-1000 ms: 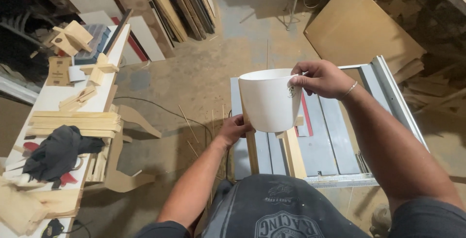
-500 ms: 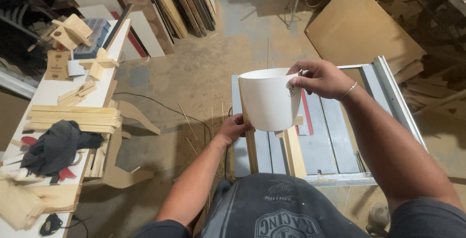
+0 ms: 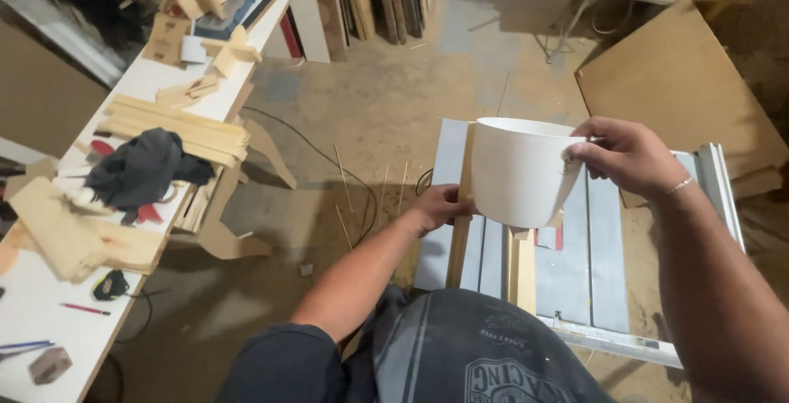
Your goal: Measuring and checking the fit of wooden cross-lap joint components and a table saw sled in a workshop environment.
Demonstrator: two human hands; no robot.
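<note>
My right hand (image 3: 626,155) grips the far rim of a curved white sheet (image 3: 518,171), bent like a bucket wall and held upright over a grey table saw top (image 3: 575,263). My left hand (image 3: 438,207) rests at the sheet's lower left edge, fingers on a long wooden strip (image 3: 458,239) that lies along the saw top. A second, wider wooden strip (image 3: 521,267) lies beside it, partly hidden under the sheet.
A white workbench (image 3: 49,304) at left carries stacked wood strips (image 3: 177,128), a black cloth (image 3: 140,169), wood blocks and a tape measure (image 3: 108,285). A brown board (image 3: 682,82) leans at right. Thin sticks and a black cable (image 3: 329,161) lie on the concrete floor.
The view has shifted slightly; both hands and the white sheet stay in much the same pose over the saw top.
</note>
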